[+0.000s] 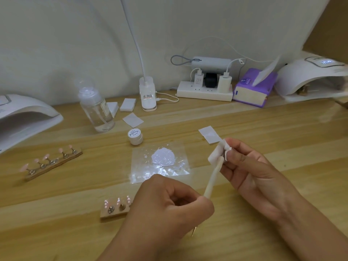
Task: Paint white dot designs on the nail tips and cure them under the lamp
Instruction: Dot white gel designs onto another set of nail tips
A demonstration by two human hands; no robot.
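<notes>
Dotting pen (211,178): white, long axis 7 to 1 o'clock. Left hand (169,210) grips the lower end. Right hand (250,166) pinches a wipe pad (218,153) round the tip. Nail tips (118,201) stand on the tabletop (56,223) at the left hand's 9 o'clock, touching-close, well apart from the right hand.

On the light wooden table (66,232) stand two white dome-shaped curing lamps (32,117) (308,78), two wooden strips of nail tip stands (54,164) (114,211), one clear plastic pump bottle (96,110), one small round white jar (135,136) and one purple tissue pack (252,89). The left strip carries five pink nail tips (46,157).
</notes>
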